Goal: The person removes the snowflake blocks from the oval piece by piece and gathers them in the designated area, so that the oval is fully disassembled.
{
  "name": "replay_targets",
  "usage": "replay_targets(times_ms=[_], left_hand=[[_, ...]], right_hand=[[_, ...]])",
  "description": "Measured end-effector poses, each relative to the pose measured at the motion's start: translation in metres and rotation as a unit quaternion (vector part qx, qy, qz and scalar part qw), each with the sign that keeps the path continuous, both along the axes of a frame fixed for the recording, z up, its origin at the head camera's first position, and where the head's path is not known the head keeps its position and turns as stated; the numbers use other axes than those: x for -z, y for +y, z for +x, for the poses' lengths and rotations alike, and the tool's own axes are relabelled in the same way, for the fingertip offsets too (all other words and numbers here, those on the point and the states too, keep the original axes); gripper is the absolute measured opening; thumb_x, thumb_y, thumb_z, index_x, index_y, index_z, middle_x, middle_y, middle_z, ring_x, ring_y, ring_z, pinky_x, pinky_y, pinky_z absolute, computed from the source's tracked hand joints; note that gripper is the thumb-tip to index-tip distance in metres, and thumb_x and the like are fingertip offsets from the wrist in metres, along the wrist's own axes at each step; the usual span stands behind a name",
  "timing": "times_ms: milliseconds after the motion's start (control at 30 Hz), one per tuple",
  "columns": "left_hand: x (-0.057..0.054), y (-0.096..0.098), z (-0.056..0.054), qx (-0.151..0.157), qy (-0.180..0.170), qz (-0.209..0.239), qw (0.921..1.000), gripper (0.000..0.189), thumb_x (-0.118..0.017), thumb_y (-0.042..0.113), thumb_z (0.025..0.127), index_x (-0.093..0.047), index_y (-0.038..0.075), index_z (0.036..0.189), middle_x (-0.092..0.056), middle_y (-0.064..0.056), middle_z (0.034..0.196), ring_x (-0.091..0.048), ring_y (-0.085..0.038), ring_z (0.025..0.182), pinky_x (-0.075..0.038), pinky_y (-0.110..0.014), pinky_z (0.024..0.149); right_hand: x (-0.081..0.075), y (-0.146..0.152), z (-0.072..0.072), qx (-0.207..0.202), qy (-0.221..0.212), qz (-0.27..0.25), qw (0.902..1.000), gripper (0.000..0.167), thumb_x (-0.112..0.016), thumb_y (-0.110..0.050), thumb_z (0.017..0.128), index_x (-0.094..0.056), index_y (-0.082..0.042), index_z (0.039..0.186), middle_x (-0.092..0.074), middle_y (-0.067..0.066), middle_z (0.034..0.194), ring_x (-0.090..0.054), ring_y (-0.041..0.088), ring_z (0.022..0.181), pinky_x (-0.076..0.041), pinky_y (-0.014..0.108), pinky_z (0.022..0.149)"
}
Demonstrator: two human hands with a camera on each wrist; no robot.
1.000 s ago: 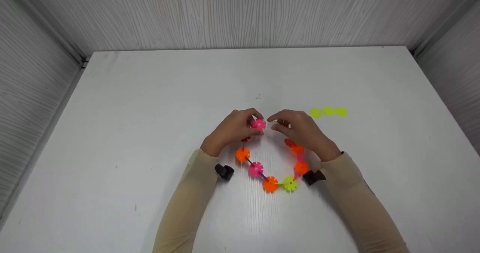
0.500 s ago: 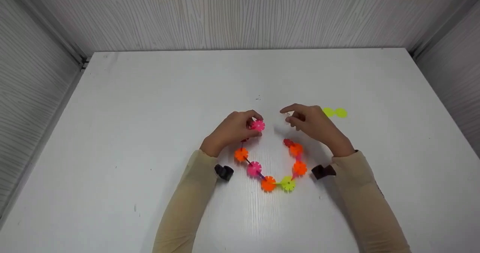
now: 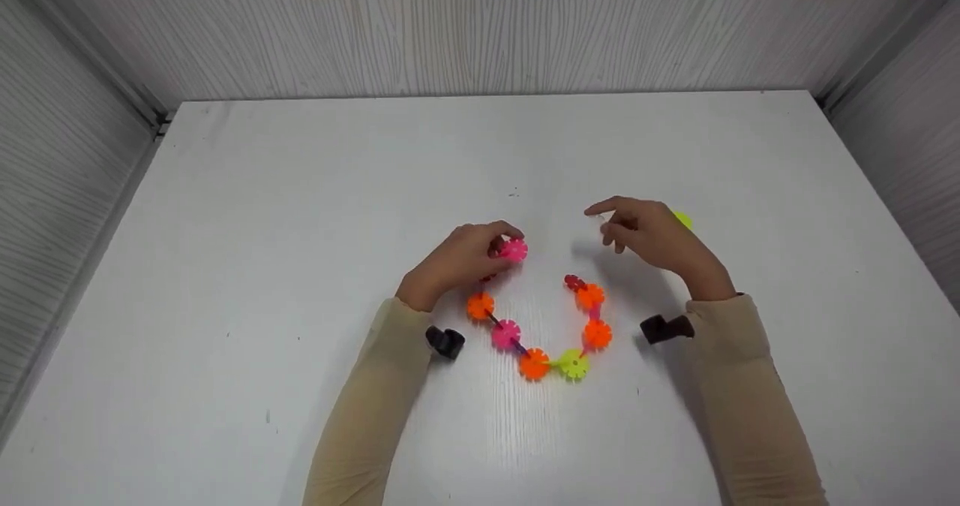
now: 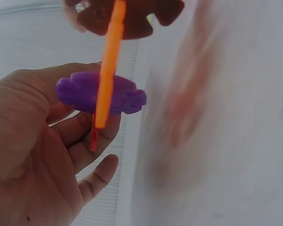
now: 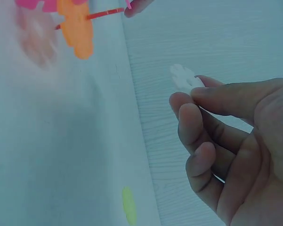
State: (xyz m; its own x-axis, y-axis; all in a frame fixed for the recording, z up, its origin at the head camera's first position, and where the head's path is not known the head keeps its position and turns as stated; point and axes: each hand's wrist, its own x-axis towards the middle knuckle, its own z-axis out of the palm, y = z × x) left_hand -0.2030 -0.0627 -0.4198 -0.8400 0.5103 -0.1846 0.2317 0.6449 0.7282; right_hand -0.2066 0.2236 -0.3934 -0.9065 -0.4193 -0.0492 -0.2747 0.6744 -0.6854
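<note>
Pinching the pink notched disc (image 3: pixel 515 250) at the far-left end of the curved disc chain (image 3: pixel 534 364) with the left hand (image 3: pixel 463 258), and a whitish notched disc (image 5: pixel 184 77) (raised above the table (image 3: pixel 337 191)) with the right hand (image 3: pixel 651 232), well apart, rightward and slightly farther than the pink one.

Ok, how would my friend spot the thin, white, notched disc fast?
Over the flat white table, find the bare right hand near a bright chain of notched discs. It pinches the white disc, pale unlike the chain's orange, pink and yellow ones.
</note>
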Motion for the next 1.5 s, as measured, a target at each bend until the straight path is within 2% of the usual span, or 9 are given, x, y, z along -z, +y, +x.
replay_targets(times_ms=[167, 367, 500, 767, 933, 1067, 1267, 1500], left_hand=[[0.0, 0.0, -0.001, 0.001, 0.009, -0.003, 1.0, 0.037, -0.06, 0.019, 0.093, -0.057, 0.015, 0.13, -0.062, -0.007, 0.096, -0.052, -0.016, 0.072, -0.047, -0.024, 0.07], [0.0, 0.0, -0.002, 0.0, 0.021, -0.003, 0.9998, 0.037, -0.06, 0.019, 0.092, -0.054, 0.013, 0.129, -0.064, -0.008, 0.102, -0.054, -0.018, 0.079, -0.05, -0.027, 0.074], [-0.001, 0.001, -0.002, -0.003, 0.025, -0.009, 0.9997, 0.037, -0.063, 0.02, 0.092, -0.053, 0.011, 0.127, -0.064, -0.008, 0.101, -0.055, -0.018, 0.08, -0.05, -0.027, 0.075], [0.0, 0.001, 0.0, -0.003, 0.019, -0.008, 0.9998, 0.035, -0.061, 0.02, 0.092, -0.055, 0.012, 0.125, -0.063, -0.007, 0.097, -0.054, -0.018, 0.076, -0.049, -0.024, 0.07], [0.0, 0.0, 0.001, -0.006, -0.001, -0.003, 1.0, 0.033, -0.063, 0.023, 0.092, -0.056, 0.016, 0.124, -0.063, -0.006, 0.088, -0.053, -0.017, 0.068, -0.049, -0.023, 0.064], [-0.001, -0.001, 0.001, -0.004, -0.002, -0.006, 1.0, 0.033, -0.063, 0.022, 0.091, -0.057, 0.017, 0.123, -0.061, -0.005, 0.083, -0.05, -0.015, 0.064, -0.045, -0.023, 0.061], [0.0, -0.001, 0.0, 0.001, -0.008, 0.0, 1.0, 0.033, -0.061, 0.022, 0.092, -0.056, 0.018, 0.124, -0.06, -0.005, 0.084, -0.049, -0.016, 0.066, -0.044, -0.024, 0.062], [0.0, -0.002, 0.0, 0.006, -0.006, 0.001, 1.0, 0.032, -0.061, 0.022, 0.092, -0.056, 0.018, 0.124, -0.059, -0.005, 0.084, -0.049, -0.016, 0.066, -0.043, -0.024, 0.062]], right_hand=[[-0.001, 0.014, -0.003, 0.012, -0.017, 0.003, 0.9998, 0.031, -0.05, -0.011, 0.099, -0.059, -0.011, 0.129, -0.065, 0.017, 0.089, -0.059, 0.026, 0.073, -0.045, 0.026, 0.065], [0.005, 0.041, -0.01, 0.049, -0.054, 0.012, 0.9973, 0.034, -0.048, -0.015, 0.1, -0.056, -0.012, 0.133, -0.065, 0.017, 0.095, -0.059, 0.021, 0.072, -0.047, 0.028, 0.067], [0.011, 0.056, -0.014, 0.064, -0.062, 0.008, 0.9959, 0.035, -0.05, -0.017, 0.1, -0.055, -0.011, 0.134, -0.066, 0.018, 0.096, -0.058, 0.016, 0.071, -0.047, 0.025, 0.066], [0.012, 0.069, -0.011, 0.092, -0.073, -0.006, 0.993, 0.033, -0.052, -0.019, 0.099, -0.058, -0.013, 0.131, -0.067, 0.007, 0.089, -0.057, 0.015, 0.071, -0.047, 0.026, 0.066], [0.015, 0.078, -0.01, 0.11, -0.088, -0.002, 0.9899, 0.033, -0.053, -0.019, 0.099, -0.058, -0.013, 0.131, -0.066, 0.002, 0.087, -0.057, 0.015, 0.071, -0.047, 0.025, 0.066], [0.019, 0.086, -0.01, 0.112, -0.093, 0.003, 0.9893, 0.035, -0.054, -0.02, 0.098, -0.057, -0.011, 0.132, -0.067, 0.0, 0.087, -0.057, 0.014, 0.073, -0.047, 0.024, 0.066], [0.026, 0.099, -0.011, 0.123, -0.119, 0.012, 0.9852, 0.037, -0.053, -0.023, 0.099, -0.055, -0.013, 0.134, -0.067, -0.001, 0.09, -0.057, 0.011, 0.076, -0.049, 0.023, 0.068], [0.03, 0.105, -0.011, 0.138, -0.145, -0.008, 0.9797, 0.039, -0.055, -0.023, 0.098, -0.053, -0.01, 0.135, -0.069, -0.004, 0.088, -0.059, 0.008, 0.076, -0.05, 0.021, 0.069]])
